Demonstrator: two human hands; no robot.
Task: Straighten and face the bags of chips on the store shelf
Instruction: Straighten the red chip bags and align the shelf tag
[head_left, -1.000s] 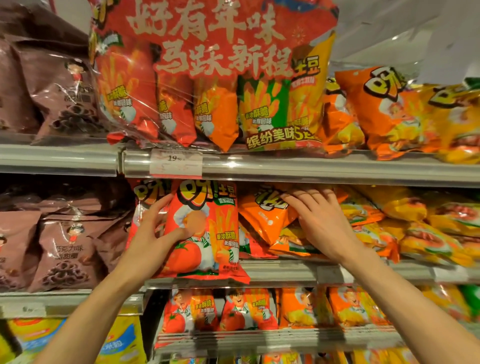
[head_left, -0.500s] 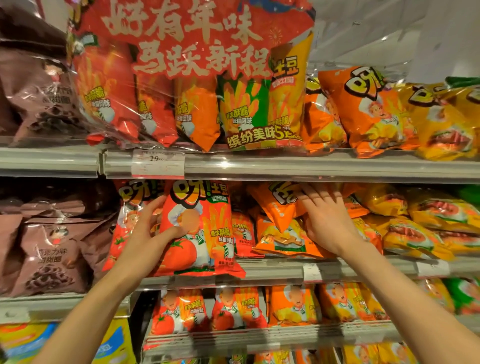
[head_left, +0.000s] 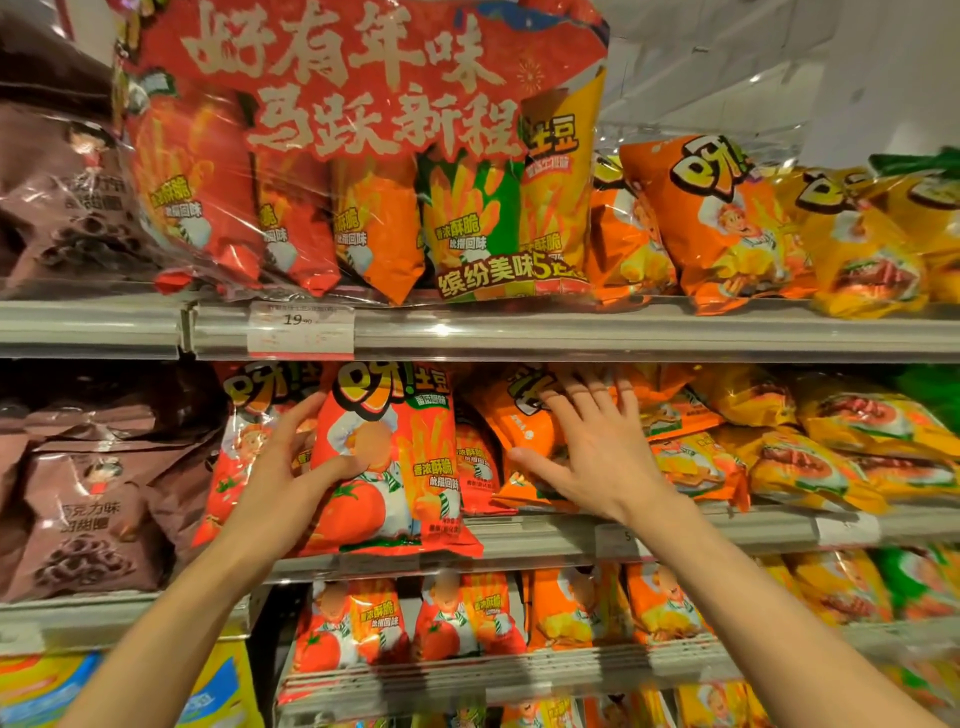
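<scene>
Head view: on the middle shelf (head_left: 571, 540) the left hand (head_left: 283, 462) grips the upright red bag (head_left: 387, 462), thumb on its front and fingers behind its left edge, long axis running twelve to six. At three o'clock from it the right hand (head_left: 582, 452), fingers spread flat, presses the tilted orange bag (head_left: 524, 415) and is nearer to it. Against a second ago, the right hand has splayed wider and the orange bag leans differently; the left grip is unchanged.

A white price tag (head_left: 301, 331) reading 19 sits on the upper shelf rail; brown bags of chocolate rings (head_left: 85, 514) fill the left bay
</scene>
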